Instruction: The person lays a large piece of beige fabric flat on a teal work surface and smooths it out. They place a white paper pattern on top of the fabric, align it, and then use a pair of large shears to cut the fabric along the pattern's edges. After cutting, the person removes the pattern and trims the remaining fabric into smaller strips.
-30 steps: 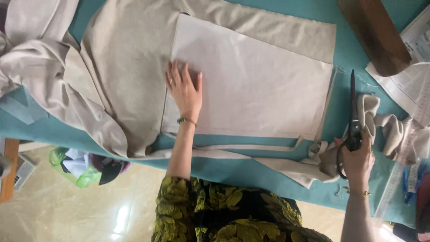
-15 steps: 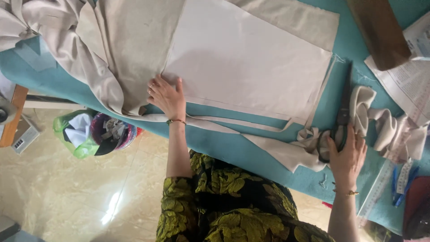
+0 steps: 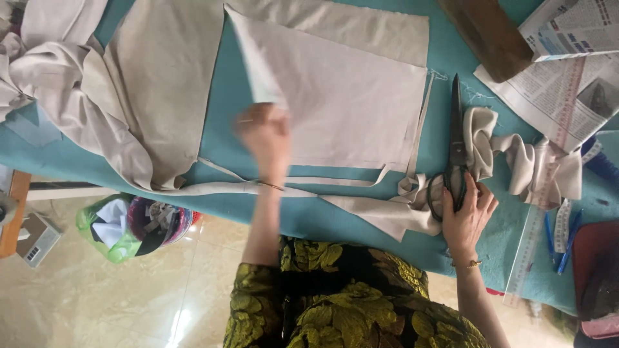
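Printed matter: newspaper sheets (image 3: 567, 71) at the top right corner of the teal table (image 3: 335, 219), overlapping, grey-white with dense columns and small colour blocks; one sheet lies folded over another, its lower part under a clear ruler (image 3: 538, 225)

Package: green plastic bag (image 3: 106, 235) on the tiled floor below the table's left part, open at the top, white scraps inside; a dark round container with coloured contents sits just beside it

Small grey box-like device (image 3: 37, 238) on the floor at far left; front too small to tell

No screens, no signs
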